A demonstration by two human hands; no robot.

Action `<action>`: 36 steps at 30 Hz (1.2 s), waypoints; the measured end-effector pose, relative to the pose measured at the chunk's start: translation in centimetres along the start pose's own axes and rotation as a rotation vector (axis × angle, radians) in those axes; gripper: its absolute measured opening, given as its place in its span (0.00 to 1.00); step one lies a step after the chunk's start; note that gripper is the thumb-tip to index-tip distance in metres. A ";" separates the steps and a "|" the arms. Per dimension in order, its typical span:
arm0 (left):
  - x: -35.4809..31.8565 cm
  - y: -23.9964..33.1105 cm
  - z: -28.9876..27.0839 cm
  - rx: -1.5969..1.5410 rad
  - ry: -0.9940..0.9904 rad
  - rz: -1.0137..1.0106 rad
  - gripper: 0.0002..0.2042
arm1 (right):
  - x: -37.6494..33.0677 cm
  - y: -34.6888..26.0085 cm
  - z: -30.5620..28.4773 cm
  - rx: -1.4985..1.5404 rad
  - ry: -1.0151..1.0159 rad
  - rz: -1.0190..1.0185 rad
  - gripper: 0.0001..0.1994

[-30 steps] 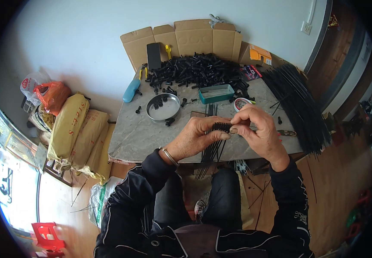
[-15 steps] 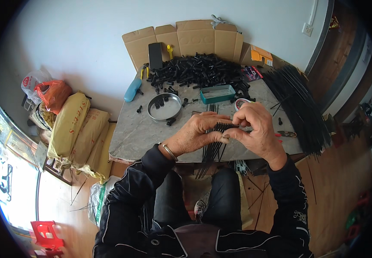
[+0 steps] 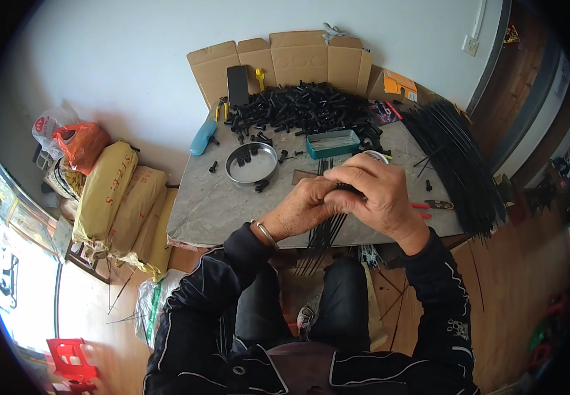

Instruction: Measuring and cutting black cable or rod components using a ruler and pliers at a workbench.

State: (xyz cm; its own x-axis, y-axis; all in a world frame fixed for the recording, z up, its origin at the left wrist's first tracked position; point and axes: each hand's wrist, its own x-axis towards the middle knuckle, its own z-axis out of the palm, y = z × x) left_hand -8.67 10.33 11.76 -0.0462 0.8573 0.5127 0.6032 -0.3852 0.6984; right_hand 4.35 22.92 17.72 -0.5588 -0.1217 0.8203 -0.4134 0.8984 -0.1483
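My left hand (image 3: pixel 298 209) and my right hand (image 3: pixel 384 201) meet above the table's front part, fingers closed together. Between them is a small black ribbed piece (image 3: pixel 350 189), mostly hidden by the fingers. Its ridges show in the earlier picture. Beneath the hands, a bunch of thin black rods (image 3: pixel 322 245) lies across the table's front edge, with ends sticking out over my lap. Just beyond the hands stands a teal box (image 3: pixel 312 153) with thin pale pins in it. A round metal dish (image 3: pixel 233 174) holding a few black parts sits to the left.
A heap of black bolt-like parts (image 3: pixel 305 108) lies against upright cardboard (image 3: pixel 298 59). Long black rods (image 3: pixel 459 164) cover the right side, near red-handled pliers (image 3: pixel 438 205). A blue tool (image 3: pixel 203 138) lies at left. Stacked sacks (image 3: pixel 107 194) stand left of the table.
My right hand has shifted left and closed over the ribbed piece, which showed plainly between the hands before. My left hand has moved slightly right.
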 end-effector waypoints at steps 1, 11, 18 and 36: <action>0.0 0.2 0.7 -0.109 0.028 -0.045 0.18 | -0.2 0.4 0.0 -0.012 -0.035 -0.026 0.11; -5.7 -7.7 4.5 0.684 -0.259 -0.028 0.46 | 0.6 0.2 1.2 0.203 -0.095 0.201 0.07; -6.2 -8.2 4.6 0.609 -0.139 -0.033 0.47 | 2.4 1.2 0.1 0.465 -0.083 0.456 0.07; -6.4 -8.7 4.8 0.692 -0.090 -0.058 0.47 | -5.8 16.0 11.7 0.111 -0.045 0.938 0.16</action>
State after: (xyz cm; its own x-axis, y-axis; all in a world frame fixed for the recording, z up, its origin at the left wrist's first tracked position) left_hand -9.76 9.85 -0.02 -0.0457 0.9066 0.4195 0.9716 -0.0573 0.2297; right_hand -7.40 33.02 4.11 -0.7244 0.6118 0.3177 0.1541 0.5929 -0.7904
